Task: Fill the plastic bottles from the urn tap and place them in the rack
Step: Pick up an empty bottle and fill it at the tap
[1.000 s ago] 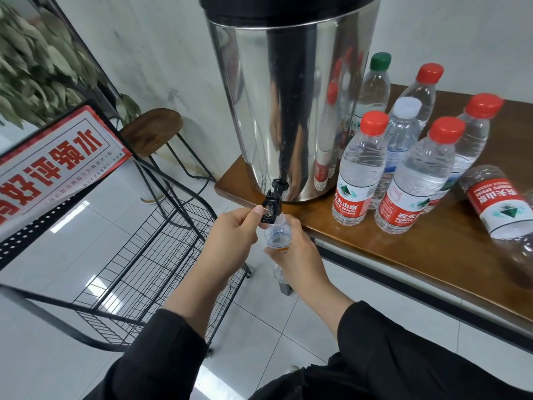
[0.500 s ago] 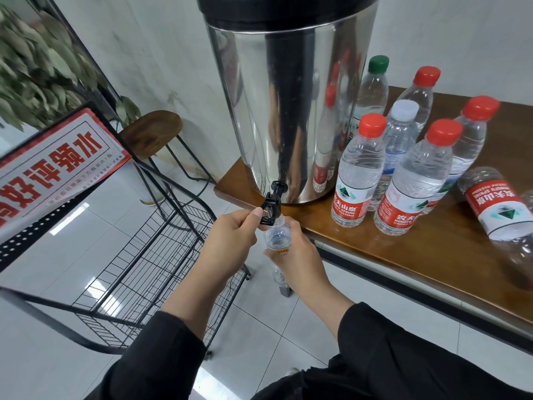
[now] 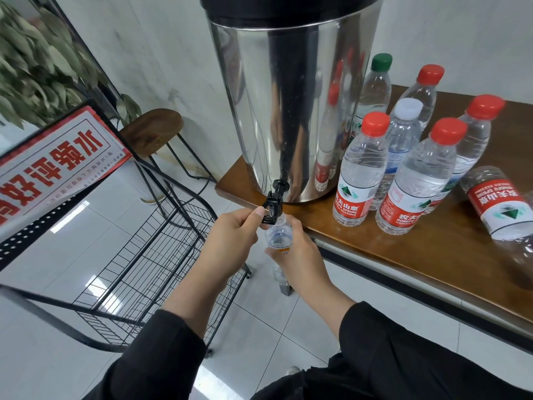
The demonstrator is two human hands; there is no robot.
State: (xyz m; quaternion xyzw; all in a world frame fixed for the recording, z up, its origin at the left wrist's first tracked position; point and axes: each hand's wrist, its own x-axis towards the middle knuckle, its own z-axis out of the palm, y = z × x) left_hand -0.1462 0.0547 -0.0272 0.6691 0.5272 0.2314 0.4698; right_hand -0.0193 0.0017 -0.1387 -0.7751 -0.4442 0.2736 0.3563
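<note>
A tall steel urn stands on the left end of a wooden table. Its black tap juts over the table's edge. My left hand pinches the tap lever with thumb and forefinger. My right hand grips a small clear uncapped bottle upright, its mouth right under the spout. The bottle's lower part is hidden by my hand. The black wire rack stands on the floor to the left, below the tap.
Several capped bottles stand on the table right of the urn, and one labelled bottle lies on its side near the right edge. A red and white sign tops the rack. A wooden stool and leafy plant stand behind.
Both hands hold the same places on the tap and the bottle. The view has shifted slightly.
</note>
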